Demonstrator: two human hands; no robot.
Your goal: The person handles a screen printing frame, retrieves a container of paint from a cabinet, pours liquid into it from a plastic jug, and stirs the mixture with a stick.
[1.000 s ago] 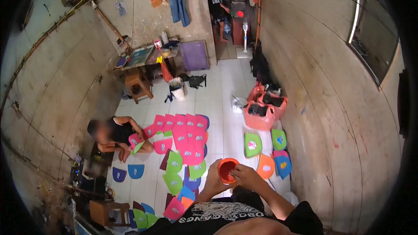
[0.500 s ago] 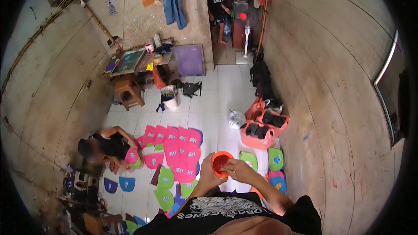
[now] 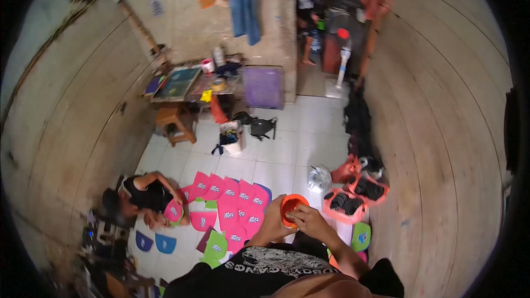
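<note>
An orange plastic cup (image 3: pixel 284 205) with red contents is held in front of my chest. My left hand (image 3: pixel 271 219) is wrapped round its left side. Over the cup's right rim, my right hand (image 3: pixel 310 223) has its fingers pinched together, the tips at the cup's mouth. Whatever those fingers hold is too small to make out. Beyond my left forearm, overlapping pink printed fabric pieces (image 3: pixel 230 190) are laid out on the tiled floor, with green pieces (image 3: pixel 216 246) nearer to me.
A co-worker (image 3: pixel 153 192) sits on the floor at left, holding a pink piece. Red plastic bags (image 3: pixel 339 213) of dark items stand at right, near another green piece (image 3: pixel 361 237). Farther back are a worktable (image 3: pixel 190 96), a wooden stool (image 3: pixel 175 118) and a white bucket (image 3: pixel 233 138).
The view has swung, so the room sits farther right and lower in the picture. The cup stays between my hands, and my right fingers remain at its mouth.
</note>
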